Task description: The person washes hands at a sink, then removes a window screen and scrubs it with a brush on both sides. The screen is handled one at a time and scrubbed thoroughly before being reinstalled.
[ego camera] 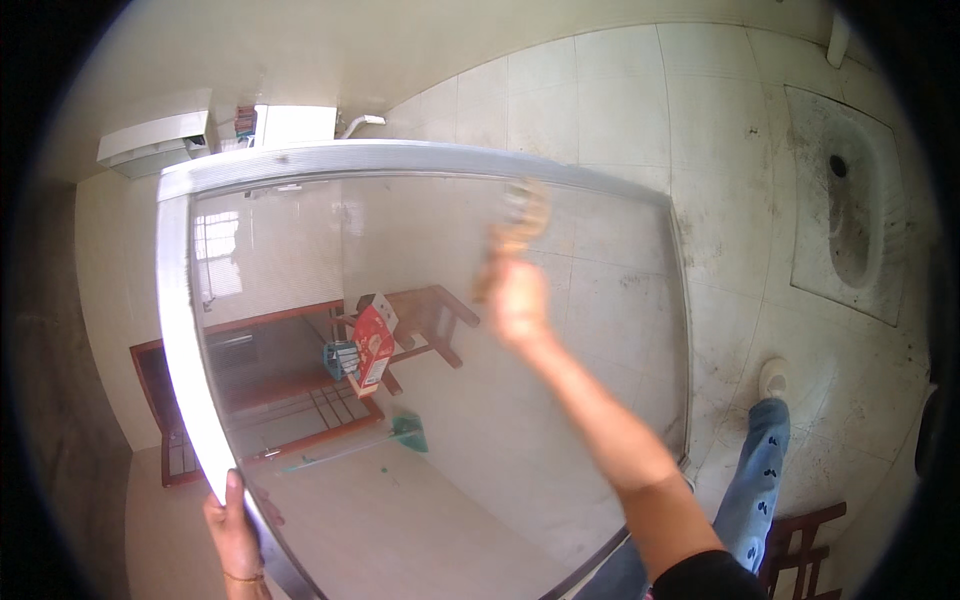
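A large metal-framed window panel (375,159) with a see-through pane stands tilted before me; whether the pane is glass or fine mesh is hard to tell. My left hand (234,529) grips the frame's lower left side, thumb on the near face. My right hand (517,300) is over the pane, right of its middle, closed around a tan brush-like tool (527,206). Both hand and tool are blurred, and the tool's head is near the frame's upper bar. Contact with the pane cannot be made out.
Seen through the pane are a wooden stool (442,322), a red carton (373,345), a blue basket (341,360) and a green dustpan (409,433). A squat toilet (855,202) is set into the tiled floor at right. My shoe (773,377) and a wooden chair (802,551) are nearer.
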The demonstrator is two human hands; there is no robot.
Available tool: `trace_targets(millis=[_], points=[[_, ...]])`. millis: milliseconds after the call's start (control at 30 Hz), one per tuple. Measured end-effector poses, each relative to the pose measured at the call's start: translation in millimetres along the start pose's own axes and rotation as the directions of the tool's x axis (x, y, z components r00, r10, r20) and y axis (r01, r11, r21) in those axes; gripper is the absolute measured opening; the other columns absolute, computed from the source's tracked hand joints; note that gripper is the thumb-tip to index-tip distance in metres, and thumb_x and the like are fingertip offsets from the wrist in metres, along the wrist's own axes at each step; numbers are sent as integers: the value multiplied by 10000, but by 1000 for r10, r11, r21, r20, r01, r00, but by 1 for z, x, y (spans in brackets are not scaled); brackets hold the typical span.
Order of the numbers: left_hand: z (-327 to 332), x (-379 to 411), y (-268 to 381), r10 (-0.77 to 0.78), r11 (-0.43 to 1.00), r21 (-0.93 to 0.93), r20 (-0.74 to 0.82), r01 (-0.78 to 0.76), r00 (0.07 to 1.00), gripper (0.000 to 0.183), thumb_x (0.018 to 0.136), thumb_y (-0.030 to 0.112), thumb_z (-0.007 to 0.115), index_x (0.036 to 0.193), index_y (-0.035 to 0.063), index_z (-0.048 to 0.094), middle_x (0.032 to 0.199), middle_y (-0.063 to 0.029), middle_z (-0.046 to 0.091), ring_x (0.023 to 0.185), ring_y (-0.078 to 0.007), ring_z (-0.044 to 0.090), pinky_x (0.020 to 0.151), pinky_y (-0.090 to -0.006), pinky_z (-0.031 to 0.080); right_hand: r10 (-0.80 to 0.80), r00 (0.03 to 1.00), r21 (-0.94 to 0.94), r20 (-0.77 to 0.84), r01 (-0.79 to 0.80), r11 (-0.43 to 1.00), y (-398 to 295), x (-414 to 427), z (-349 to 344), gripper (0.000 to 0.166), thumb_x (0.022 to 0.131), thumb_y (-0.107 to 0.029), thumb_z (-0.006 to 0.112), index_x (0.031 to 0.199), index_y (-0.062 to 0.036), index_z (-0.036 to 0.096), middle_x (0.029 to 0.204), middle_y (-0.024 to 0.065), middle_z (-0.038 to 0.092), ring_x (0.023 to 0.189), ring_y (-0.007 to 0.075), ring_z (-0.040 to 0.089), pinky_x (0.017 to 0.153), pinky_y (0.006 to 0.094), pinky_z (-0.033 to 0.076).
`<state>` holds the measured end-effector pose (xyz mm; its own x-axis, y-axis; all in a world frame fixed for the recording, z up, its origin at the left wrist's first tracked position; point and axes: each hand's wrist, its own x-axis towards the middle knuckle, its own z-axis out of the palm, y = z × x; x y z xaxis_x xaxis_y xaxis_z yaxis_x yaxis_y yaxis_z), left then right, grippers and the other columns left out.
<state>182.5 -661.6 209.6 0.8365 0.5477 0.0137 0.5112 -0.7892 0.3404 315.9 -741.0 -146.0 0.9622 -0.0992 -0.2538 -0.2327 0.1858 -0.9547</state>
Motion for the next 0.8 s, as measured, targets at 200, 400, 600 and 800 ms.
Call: trace_targets(millis=[200, 400, 600, 800], points=[[-10, 2, 2, -44, 999, -22, 33, 45, 999, 340, 846, 336, 510, 737, 15, 495, 578, -71, 515, 439, -152, 519, 399, -265, 426, -584, 776, 310, 238, 509, 803, -183, -55, -4, 583, 824, -66, 425, 1333, -110, 145, 733, 199, 558, 612, 361, 539, 557, 430, 430], [-14, 5, -3, 16, 1000, -11, 97, -15, 995, 367, 841, 345, 521, 686, 13, 516, 553, -56, 517, 431, -136, 512, 412, -257, 416, -233, 803, 463, 549, -61, 884, -156, -67, 1, 628, 881, -130, 400, 1361, -216, 3, 779, 188, 535, 582, 221, 543, 589, 373, 456], [-14, 9, -6, 107, 994, -38, 146, -103, 983, 313, 843, 273, 527, 784, -33, 561, 679, -14, 506, 666, -68, 404, 610, -229, 371, -504, 743, 190, 440, 471, 861, -190, -114, -3, 582, 863, -224, 452, 1350, -212, 134, 664, 221, 554, 595, 347, 550, 584, 419, 433], [-11, 22, -22, 103, 993, -70, 140, -94, 985, 348, 843, 356, 501, 748, 21, 513, 573, -62, 522, 478, -124, 510, 447, -242, 421, 321, 936, -474, 148, -218, 853, 57, -112, -43, 485, 893, -373, 269, 1342, -222, 163, 890, 214, 577, 790, 376, 547, 707, 439, 410]])
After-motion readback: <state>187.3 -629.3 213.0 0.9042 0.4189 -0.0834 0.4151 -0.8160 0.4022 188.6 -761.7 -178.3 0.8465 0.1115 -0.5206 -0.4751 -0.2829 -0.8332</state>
